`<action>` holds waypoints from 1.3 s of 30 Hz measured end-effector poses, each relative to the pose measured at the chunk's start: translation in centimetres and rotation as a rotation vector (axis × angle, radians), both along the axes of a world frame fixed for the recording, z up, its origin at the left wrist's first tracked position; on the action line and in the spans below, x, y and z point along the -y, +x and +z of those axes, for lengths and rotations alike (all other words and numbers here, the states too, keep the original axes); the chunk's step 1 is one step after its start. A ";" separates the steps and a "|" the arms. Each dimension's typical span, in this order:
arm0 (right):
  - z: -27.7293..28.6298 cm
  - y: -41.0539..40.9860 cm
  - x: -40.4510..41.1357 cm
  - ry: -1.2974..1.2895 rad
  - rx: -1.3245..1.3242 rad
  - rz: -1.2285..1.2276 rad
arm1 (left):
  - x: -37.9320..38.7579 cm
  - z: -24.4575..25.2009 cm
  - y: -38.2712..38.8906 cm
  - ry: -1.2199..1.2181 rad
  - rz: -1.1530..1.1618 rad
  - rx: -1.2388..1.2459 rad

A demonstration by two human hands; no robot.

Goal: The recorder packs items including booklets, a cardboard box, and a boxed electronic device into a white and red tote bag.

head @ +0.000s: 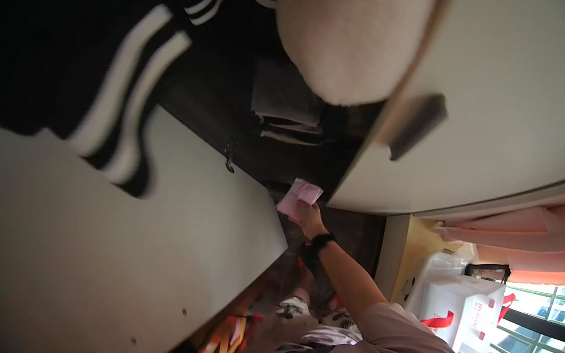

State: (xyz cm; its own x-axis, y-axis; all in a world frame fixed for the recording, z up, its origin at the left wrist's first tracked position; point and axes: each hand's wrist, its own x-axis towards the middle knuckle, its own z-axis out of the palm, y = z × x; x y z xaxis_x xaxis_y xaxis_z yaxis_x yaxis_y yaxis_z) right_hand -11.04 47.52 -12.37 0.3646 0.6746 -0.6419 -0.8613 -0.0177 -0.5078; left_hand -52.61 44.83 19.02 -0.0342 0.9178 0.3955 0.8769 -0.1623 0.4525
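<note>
My right hand (306,216), with a black band at the wrist, holds a small folded pink cloth (293,197) at the lower opening of a dark cabinet. My left hand is out of view. Above the cloth, a stack of folded dark and grey fabric (289,95) lies inside the cabinet. Black fabric with white stripes (140,67) hangs close to the camera at the upper left. Beside it, at the top, is a pale, rounded, soft-looking thing (352,39); I cannot tell what it is.
Pale cabinet doors stand on the left (103,237) and right (507,100); the right one has a dark handle (419,125). A white box with red straps (460,307) stands by the barred window (536,346), under a pink curtain (537,231). Orange and yellow items (222,340) lie low behind the left door.
</note>
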 end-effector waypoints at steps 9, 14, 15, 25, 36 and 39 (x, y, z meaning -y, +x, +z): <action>1.5 3.2 -1.0 -0.167 -0.006 0.312 | 0.0 1.9 2.1 -0.162 -0.118 0.179; 6.1 2.5 11.0 -0.043 0.092 0.506 | -1.3 3.8 6.9 -0.127 -0.439 0.294; 6.6 2.0 12.9 -0.044 0.098 0.480 | -1.3 4.2 8.1 -0.117 -0.509 0.334; 14.2 -0.9 30.0 -0.213 0.470 0.325 | -2.0 8.1 35.6 0.044 -0.678 0.380; 27.5 -7.7 44.1 0.114 1.028 0.506 | 21.3 0.5 38.3 -0.336 -1.792 0.624; 23.7 -11.3 48.9 -0.381 1.013 0.179 | 28.9 1.0 37.6 -0.725 -2.576 -0.161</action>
State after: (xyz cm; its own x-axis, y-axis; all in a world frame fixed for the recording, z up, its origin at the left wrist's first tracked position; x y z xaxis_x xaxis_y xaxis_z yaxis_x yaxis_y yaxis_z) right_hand -22.31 -1.38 11.33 0.7575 0.5910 -0.2773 -0.0169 -0.4069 -0.9133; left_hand -15.04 15.89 20.06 0.5952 -0.7959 0.1111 -0.4933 -0.2527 0.8324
